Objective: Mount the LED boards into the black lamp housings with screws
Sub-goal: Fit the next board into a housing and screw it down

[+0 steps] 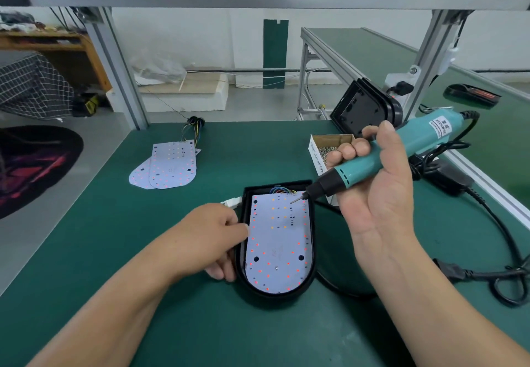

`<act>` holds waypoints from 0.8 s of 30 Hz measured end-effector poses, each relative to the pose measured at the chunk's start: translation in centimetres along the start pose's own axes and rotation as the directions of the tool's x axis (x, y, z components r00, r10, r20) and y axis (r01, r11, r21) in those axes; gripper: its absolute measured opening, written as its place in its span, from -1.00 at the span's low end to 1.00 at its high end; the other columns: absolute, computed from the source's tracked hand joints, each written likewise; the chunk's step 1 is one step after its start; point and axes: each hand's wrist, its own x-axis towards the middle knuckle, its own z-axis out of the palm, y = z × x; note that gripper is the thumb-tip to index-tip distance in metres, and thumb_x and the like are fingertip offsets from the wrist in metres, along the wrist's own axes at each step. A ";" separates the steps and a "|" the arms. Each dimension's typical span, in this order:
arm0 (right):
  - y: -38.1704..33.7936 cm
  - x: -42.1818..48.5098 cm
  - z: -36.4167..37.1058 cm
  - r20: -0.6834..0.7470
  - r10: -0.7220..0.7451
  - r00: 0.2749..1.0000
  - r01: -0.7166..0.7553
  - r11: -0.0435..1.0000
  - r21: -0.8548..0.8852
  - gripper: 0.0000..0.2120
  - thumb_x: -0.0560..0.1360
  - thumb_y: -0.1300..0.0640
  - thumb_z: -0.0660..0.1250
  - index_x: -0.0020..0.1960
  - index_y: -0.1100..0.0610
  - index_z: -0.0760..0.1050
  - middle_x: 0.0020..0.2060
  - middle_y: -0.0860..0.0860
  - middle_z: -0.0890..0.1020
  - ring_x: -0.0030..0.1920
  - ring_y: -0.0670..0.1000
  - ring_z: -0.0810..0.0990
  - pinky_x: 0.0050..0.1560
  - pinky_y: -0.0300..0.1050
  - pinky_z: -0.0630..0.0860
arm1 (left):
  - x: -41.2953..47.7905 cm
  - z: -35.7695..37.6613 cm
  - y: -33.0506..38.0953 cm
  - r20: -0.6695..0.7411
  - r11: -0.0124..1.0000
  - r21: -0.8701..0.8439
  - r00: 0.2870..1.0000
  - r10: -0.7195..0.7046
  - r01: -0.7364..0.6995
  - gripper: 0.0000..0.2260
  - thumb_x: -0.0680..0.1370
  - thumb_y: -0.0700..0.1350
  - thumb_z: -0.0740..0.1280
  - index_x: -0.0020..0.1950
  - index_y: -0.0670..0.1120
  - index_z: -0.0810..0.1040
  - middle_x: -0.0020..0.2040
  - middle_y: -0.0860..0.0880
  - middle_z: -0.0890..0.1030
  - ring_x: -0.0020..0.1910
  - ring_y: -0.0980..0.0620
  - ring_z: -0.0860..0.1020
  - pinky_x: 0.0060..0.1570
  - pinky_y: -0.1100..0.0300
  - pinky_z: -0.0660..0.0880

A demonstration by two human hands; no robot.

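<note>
- Gripping the left wall of the black lamp housing (pixel 312 263), the left hand (pixel 212 240) has its fingers curled over the rim, with the fingertips at the edge of the board inside.
- That housing lies flat on the green bench mat (pixel 114 252), rounded end toward the person.
- A white LED board (pixel 278 240) sits inside it, dotted with red and amber LEDs. One screw head shows near its rounded end, and coloured wires bunch at its far end.
- The right hand (pixel 378 194) is wrapped round a teal electric screwdriver (pixel 387 154), held at a slant. The bit tip is at the board's far right corner; whether it touches cannot be told.
- A black power cable (pixel 502 237) loops over the mat on the right.
- A small white connector (pixel 231 201) pokes out just beside the housing's far left corner.
- Behind the right hand stands an open cardboard box of screws (pixel 324 148).
- Well to the left lie two spare LED boards (pixel 169 166), overlapping, their wires trailing away.
- Farthest, a second black housing (pixel 364 105) leans tilted behind the box.
</note>
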 end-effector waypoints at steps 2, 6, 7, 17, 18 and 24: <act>-0.3 0.0 0.1 0.005 -0.009 1.000 0.009 1.000 0.022 -0.84 0.64 0.03 0.41 -0.01 0.11 0.53 -0.30 -0.02 0.43 -0.26 -0.01 0.44 -0.08 -0.07 0.53 | 0.2 0.5 0.1 -0.016 0.994 -0.111 1.000 0.004 -0.006 -0.78 0.69 -0.07 0.26 -0.05 -0.20 0.47 -0.28 -0.19 0.73 -0.28 -0.15 0.75 -0.39 0.16 0.59; -0.7 -0.1 0.3 0.054 -0.024 0.998 0.020 0.997 0.077 -0.82 0.65 0.00 0.39 0.01 0.11 0.50 -0.29 -0.03 0.41 -0.25 -0.01 0.43 -0.07 -0.08 0.52 | 0.3 1.4 0.7 -0.031 0.959 -0.280 0.999 0.034 -0.042 -0.76 0.73 -0.10 0.14 0.04 -0.16 0.55 -0.15 -0.08 0.77 -0.21 -0.11 0.77 -0.36 0.21 0.59; -0.7 -0.1 0.3 0.070 -0.022 0.997 0.017 0.997 0.077 -0.81 0.66 0.00 0.39 0.01 0.11 0.50 -0.29 -0.03 0.41 -0.24 -0.02 0.43 -0.06 -0.08 0.52 | 0.3 1.5 0.8 -0.039 0.954 -0.294 0.998 0.040 -0.050 -0.76 0.74 -0.10 0.12 0.03 -0.11 0.56 -0.14 -0.07 0.77 -0.22 -0.10 0.76 -0.36 0.21 0.59; 1.0 -1.0 0.7 0.162 0.081 0.983 -0.067 0.993 -0.093 -0.83 0.64 -0.01 0.39 -0.03 0.09 0.57 -0.30 -0.03 0.45 -0.26 -0.03 0.49 -0.10 -0.08 0.53 | 0.3 1.9 0.9 -0.100 0.977 -0.202 0.994 0.041 -0.060 -0.75 0.70 -0.04 0.21 0.05 -0.23 0.48 -0.28 -0.15 0.73 -0.28 -0.11 0.75 -0.38 0.17 0.60; 1.4 -1.2 0.8 0.175 0.095 0.980 -0.073 0.989 -0.129 -0.83 0.63 0.00 0.39 0.00 0.10 0.56 -0.30 -0.02 0.46 -0.26 -0.02 0.50 -0.08 -0.07 0.54 | 0.3 1.9 0.9 -0.100 0.976 -0.208 0.994 0.038 -0.059 -0.75 0.71 -0.03 0.21 0.05 -0.23 0.48 -0.28 -0.15 0.73 -0.28 -0.12 0.75 -0.37 0.16 0.60; 3.3 -2.5 1.3 0.190 0.121 0.974 -0.061 0.953 -0.296 -0.93 0.56 0.17 0.36 0.03 0.11 0.54 -0.27 0.06 0.48 -0.21 0.05 0.47 -0.08 -0.06 0.50 | 0.4 1.8 0.9 -0.082 0.968 -0.248 0.996 0.019 -0.039 -0.78 0.72 -0.08 0.19 0.09 -0.23 0.48 -0.23 -0.21 0.74 -0.25 -0.15 0.75 -0.34 0.13 0.62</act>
